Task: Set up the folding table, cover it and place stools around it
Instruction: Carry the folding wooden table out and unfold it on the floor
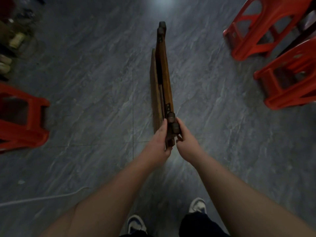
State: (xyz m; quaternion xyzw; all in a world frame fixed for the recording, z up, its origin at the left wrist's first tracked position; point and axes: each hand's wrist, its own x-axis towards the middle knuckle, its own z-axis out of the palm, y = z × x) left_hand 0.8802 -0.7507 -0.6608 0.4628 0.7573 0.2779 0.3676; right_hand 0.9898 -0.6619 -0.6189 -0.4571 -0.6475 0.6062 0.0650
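Note:
A folded wooden table (163, 74) stands on edge on the grey floor, seen from above as a narrow brown strip with its legs tucked against the top. My left hand (158, 142) grips its near end from the left. My right hand (185, 142) grips the same end from the right, close to two dark rubber leg caps (173, 123). Two red plastic stools (253, 28) (289, 74) stand at the upper right. Another red stool (22, 117) stands at the left edge.
Grey marble-pattern floor tiles (85, 82) spread all around. Shoes and dark clutter (10, 40) lie at the upper left. A pale cord (42, 198) runs across the floor at the lower left. My feet (136, 223) are at the bottom.

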